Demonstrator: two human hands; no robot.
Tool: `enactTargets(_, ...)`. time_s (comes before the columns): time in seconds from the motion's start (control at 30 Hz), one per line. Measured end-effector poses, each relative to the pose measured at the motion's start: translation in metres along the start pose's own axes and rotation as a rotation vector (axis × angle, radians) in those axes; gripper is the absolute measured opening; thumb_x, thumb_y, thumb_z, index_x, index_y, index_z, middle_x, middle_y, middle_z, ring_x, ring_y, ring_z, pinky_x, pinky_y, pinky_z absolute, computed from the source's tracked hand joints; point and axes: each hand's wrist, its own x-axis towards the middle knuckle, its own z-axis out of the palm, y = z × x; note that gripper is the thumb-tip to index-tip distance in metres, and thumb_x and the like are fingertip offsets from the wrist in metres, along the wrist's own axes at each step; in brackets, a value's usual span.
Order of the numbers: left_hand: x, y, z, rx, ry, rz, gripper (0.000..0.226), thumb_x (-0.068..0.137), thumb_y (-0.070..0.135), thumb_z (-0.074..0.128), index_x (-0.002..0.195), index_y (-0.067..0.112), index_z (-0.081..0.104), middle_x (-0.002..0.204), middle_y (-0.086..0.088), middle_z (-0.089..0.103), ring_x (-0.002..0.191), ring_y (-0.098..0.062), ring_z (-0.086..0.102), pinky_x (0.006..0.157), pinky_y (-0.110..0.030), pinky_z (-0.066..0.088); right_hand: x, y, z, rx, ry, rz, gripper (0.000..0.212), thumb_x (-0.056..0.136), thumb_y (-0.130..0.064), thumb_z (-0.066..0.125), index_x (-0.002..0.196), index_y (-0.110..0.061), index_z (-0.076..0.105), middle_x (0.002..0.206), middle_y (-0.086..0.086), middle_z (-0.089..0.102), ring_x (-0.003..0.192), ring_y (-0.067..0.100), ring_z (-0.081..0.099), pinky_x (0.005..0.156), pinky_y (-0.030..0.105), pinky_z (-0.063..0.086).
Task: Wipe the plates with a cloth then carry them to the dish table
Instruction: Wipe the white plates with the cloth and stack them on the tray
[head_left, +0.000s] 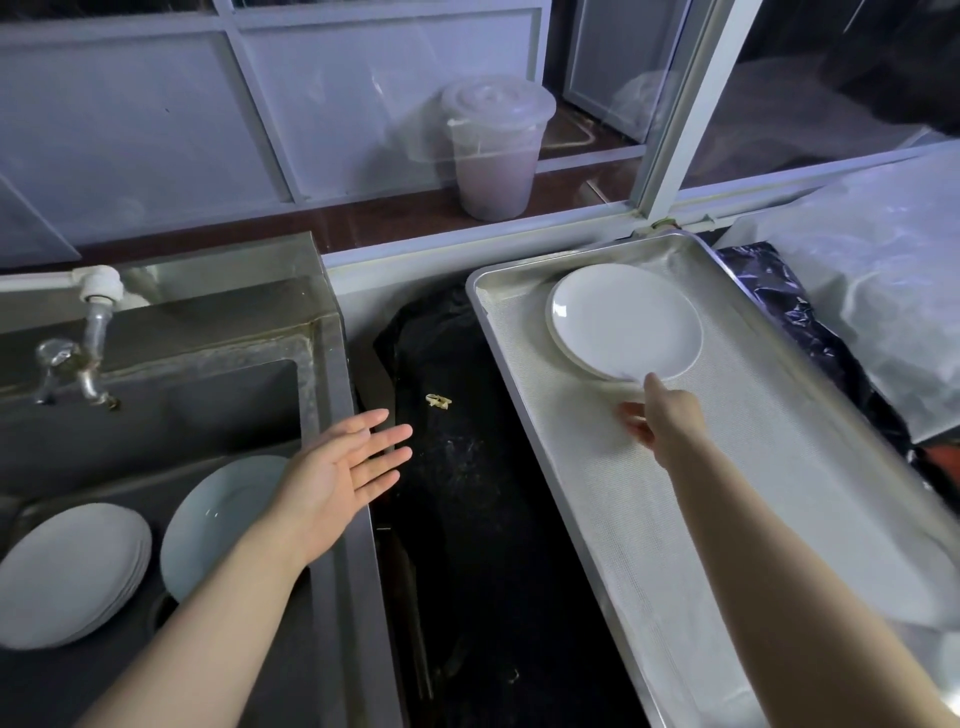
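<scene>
Two hands show: the left hand (343, 467) has its grip spread, palm up, holding nothing, over the sink (327, 364) rim. The right hand (662, 415) reaches the near edge of the white plates (626, 319) stacked flat in the metal tray (810, 395); its grip cannot be told. More stacked plates (72, 571) lean inside the sink.

White plates (626, 322) on a silver-grey metal tray (810, 364), lined with off-white fine-mesh cloth (623, 467). Dull grey steel sink (332, 332) holds more white plates (72, 571), one pale blue-white (218, 514). Black plastic sheet (467, 493) in between; translucent whitish bucket (493, 150) behind.
</scene>
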Motion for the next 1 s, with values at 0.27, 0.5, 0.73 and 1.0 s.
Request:
enactTargets(0.27,-0.041,0.011,-0.025,-0.068,-0.006,0.037,0.030,0.101,0.013,0.039,0.120,0.016,0.062,0.114,-0.010,0.071,0.102,-0.025,0.070,0.086,-0.040,0.049,-0.104,0.010,0.009,0.157,-0.352,0.044,0.036,0.099,-0.036,0.046,0.098,-0.007,0.068,0.091,0.010,0.075,0.082,0.027,0.069,0.067,0.033,0.055)
enactTargets(0.5,-0.112,0.026,-0.113,-0.152,-0.007,0.129,0.029,0.101,0.014,0.040,0.120,0.016,0.061,0.115,-0.011,0.071,0.103,-0.027,0.069,0.085,-0.041,0.049,-0.229,0.014,0.064,0.035,-0.492,-0.127,0.026,0.097,-0.034,0.051,0.102,-0.014,0.068,0.095,0.008,0.074,0.085,0.025,0.069,0.074,0.032,0.055)
enactTargets(0.73,-0.204,0.041,-0.249,-0.215,0.096,0.256,0.027,0.099,0.015,0.040,0.115,0.018,0.062,0.113,-0.009,0.072,0.099,-0.025,0.071,0.085,-0.038,0.048,-0.352,0.045,0.155,-0.021,-0.694,-0.178,0.019,0.095,-0.024,0.057,0.097,-0.009,0.069,0.087,0.010,0.072,0.069,0.020,0.067,0.063,0.027,0.051)
enactTargets(1.0,-0.271,0.014,-0.372,-0.312,0.280,0.267,0.027,0.099,0.016,0.040,0.113,0.019,0.062,0.111,-0.006,0.073,0.095,-0.020,0.071,0.092,-0.038,0.047,-0.425,0.103,0.259,-0.199,-0.807,-0.123,0.020,0.090,-0.030,0.064,0.099,-0.014,0.069,0.090,0.005,0.075,0.071,0.018,0.069,0.065,0.027,0.051)
